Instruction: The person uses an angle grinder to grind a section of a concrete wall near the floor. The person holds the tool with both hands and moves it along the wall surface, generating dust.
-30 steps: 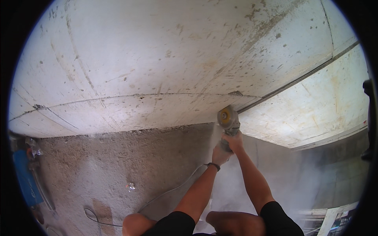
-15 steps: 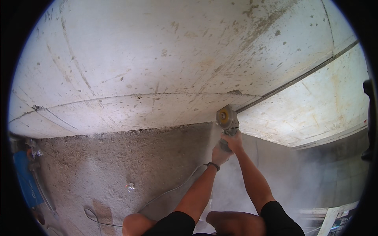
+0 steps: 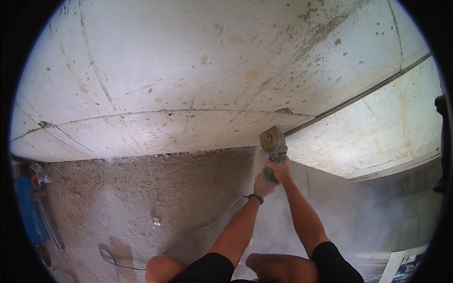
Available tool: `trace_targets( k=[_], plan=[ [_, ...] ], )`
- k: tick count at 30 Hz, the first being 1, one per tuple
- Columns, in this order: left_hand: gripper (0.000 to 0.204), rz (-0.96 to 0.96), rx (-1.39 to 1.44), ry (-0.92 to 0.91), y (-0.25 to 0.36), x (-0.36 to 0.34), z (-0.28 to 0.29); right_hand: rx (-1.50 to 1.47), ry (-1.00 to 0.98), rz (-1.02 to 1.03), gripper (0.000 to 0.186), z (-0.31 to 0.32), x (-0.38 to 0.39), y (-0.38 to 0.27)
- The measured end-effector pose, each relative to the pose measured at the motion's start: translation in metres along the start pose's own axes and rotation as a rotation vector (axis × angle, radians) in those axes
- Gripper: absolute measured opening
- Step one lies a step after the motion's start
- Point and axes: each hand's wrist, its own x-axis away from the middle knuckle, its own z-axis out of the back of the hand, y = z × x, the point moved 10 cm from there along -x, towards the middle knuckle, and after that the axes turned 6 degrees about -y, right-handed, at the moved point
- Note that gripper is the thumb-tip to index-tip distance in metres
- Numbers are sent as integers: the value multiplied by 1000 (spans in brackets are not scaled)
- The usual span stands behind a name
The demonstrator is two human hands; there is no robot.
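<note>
An angle grinder [image 3: 275, 150] with a yellow-centred disc and a metal guard is held against the lower edge of a pale concrete wall [image 3: 188, 70], right by a dark vertical-looking groove [image 3: 358, 96]. My right hand [image 3: 281, 169] wraps around the grinder's body just behind its head. Lower on the handle, my left hand [image 3: 264, 185] is closed around the rear end, with a dark band at the wrist. Where the disc meets the wall is hidden by the guard and disc. Dust streams down from the disc past my left hand.
A grey cord [image 3: 203, 228] runs across the rough, dusty floor [image 3: 127, 198] and loops at lower left. A blue object [image 3: 32, 212] with a pipe beside it lies at the far left. Crumpled shiny litter [image 3: 155, 222] sits on the floor. Dust haze hangs at the right near a pale frame [image 3: 394, 264].
The view has shifted very slightly. Both hands keep their grip on the grinder, which stays almost in the same place at the wall's edge.
</note>
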Motion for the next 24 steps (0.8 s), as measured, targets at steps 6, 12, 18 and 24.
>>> trace_targets(
  k=[6, 12, 18, 24],
  plan=[
    [56, 14, -7, -2, -6, -2, -1, 4, 3, -1, 47, -1, 2, 0],
    [58, 10, -26, -1, -4, -1, -1, 47, -12, -11, 51, 0, -2, 6],
    [59, -2, -16, 20, -15, -4, -1, 51, 14, -24, 52, 0, -5, 22],
    [59, -4, -4, 17, -22, -8, -3, 58, 32, -51, 48, 1, -2, 20]
  ],
)
